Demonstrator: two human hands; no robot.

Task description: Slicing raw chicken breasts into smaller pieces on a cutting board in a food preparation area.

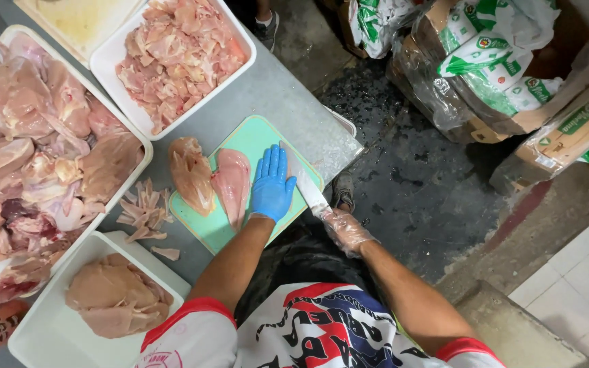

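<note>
Pressing chicken breast [232,182], knife [306,184] alongside

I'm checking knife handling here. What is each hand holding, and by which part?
The right hand grips a knife by its handle, blade over the green cutting board. The left hand holds nothing; it rests flat beside a chicken fillet.

A meat-preparation workroom: white trays [114,51] heaped with raw chicken crowd a steel table [274,95] on the left, and bagged cardboard cartons [512,75] stand on the wet concrete floor [410,184] far right.
</note>
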